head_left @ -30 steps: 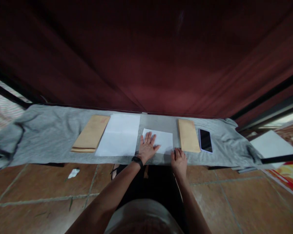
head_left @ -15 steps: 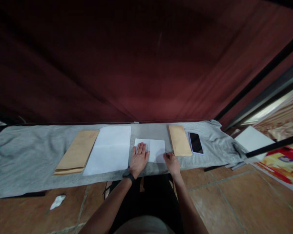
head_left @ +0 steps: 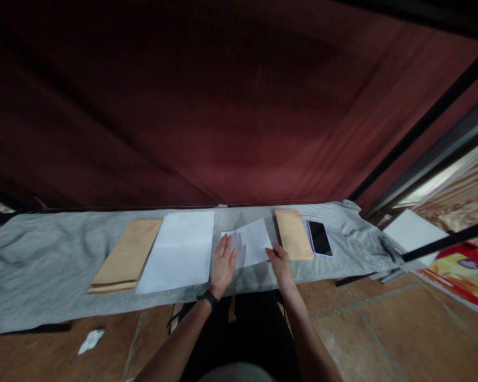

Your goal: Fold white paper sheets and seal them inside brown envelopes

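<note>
on the left, a wide brown paper stack (head_left: 126, 253) lies on the cloth-covered tabletop (head_left: 51, 260), unchanged, with a large white sheet (head_left: 179, 246) flat just beside it, also as it was.

next comes the left hand (head_left: 222, 261), a dark band (head_left: 209, 297) on its wrist; its fingers are straight and together, gripping nothing, resting on the left part of a small white sheet (head_left: 253, 241). half a second ago that sheet lay flat between the hands with a crease down its middle; now its right part has come up at a slant (the shadow under it gives that away), so only the left part seems pinned to the surface and the paper is in the middle of being handled, not settled.

the right hand (head_left: 279, 260) is what changed it: thumb and fingers are pinched on the sheet's right edge, near the lower corner, holding it raised.

further right, the narrow brown packet (head_left: 295, 236) and the phone (head_left: 321, 238) lie untouched, side by side.
</note>
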Tool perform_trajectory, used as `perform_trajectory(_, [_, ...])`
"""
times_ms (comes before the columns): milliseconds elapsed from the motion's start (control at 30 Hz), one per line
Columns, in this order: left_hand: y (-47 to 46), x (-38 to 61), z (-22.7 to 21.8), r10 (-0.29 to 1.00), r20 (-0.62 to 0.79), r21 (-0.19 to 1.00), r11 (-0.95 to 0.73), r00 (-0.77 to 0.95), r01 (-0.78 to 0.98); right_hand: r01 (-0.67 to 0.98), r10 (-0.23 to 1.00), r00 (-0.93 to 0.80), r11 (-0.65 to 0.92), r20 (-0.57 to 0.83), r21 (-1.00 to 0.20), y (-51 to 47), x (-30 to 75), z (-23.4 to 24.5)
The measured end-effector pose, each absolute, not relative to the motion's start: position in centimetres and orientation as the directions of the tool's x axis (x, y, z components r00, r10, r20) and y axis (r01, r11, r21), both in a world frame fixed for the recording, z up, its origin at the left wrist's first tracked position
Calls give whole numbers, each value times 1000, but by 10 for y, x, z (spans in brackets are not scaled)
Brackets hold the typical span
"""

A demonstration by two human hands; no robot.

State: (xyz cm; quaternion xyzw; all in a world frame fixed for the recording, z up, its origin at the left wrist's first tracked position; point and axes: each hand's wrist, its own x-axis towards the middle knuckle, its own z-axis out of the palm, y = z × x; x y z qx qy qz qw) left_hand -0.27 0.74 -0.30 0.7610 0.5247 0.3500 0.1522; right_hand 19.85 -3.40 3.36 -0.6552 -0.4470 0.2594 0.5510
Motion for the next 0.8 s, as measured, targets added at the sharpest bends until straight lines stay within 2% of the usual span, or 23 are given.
perform_trajectory(100, [9,-7,-3,928,364,716,-335,81,613,304,849,472,95,237,-948,-27,202,66])
perform_trajectory(200, [10,-9,-5,943,332,790,-278,1,546,442,800,438,206,411,-873,-29,201,91])
perform_trajectory(300, [11,-11,-6,949,299,867,-225,-102,446,603,840,216,287,498,-745,-39,194,91])
perform_trajectory(367, [11,-12,-7,944,285,899,-204,-163,388,686,871,55,322,487,-653,-49,191,76])
perform_trajectory(433, [11,-13,-7,941,278,914,-197,-195,354,734,893,-36,328,448,-594,-60,191,55])
perform_trajectory(600, [8,-14,-5,952,293,901,-243,-91,360,754,923,-121,325,366,-570,-88,199,11])
perform_trajectory(800, [4,-13,0,928,301,845,-367,221,389,730,902,-202,398,380,-555,-100,210,-4])
